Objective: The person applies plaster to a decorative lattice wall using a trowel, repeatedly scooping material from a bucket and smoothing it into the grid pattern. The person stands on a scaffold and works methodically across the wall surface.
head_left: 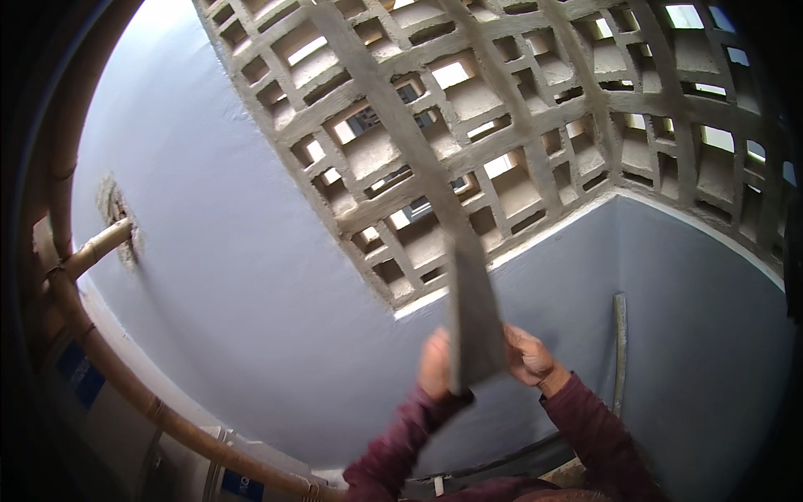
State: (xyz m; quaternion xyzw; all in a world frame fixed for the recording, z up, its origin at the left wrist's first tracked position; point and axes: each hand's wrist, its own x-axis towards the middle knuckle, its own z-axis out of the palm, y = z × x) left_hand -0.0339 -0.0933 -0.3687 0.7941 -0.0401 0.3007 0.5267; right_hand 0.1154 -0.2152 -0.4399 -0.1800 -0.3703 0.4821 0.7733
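Note:
A long grey board (pixel 475 326) stands tilted in front of me, wide at its near end and narrowing upward toward the lattice wall. Its upper end blends with a grey strip of the lattice, so I cannot tell where it stops. My left hand (pixel 433 364), slightly blurred, is closed on the board's left edge near the bottom. On the opposite edge my right hand (pixel 527 356) grips at about the same height, its fingers partly hidden behind the board. Both arms reach up in dark red sleeves.
Ahead rises a concrete lattice wall (pixel 447 180) with many square openings. Smooth blue-grey wall (pixel 268 335) surrounds it. Bamboo poles (pixel 125 376) curve along the left, one short pole (pixel 102 247) meeting a rough patch in the wall. A narrow strip (pixel 620 356) leans near the right corner.

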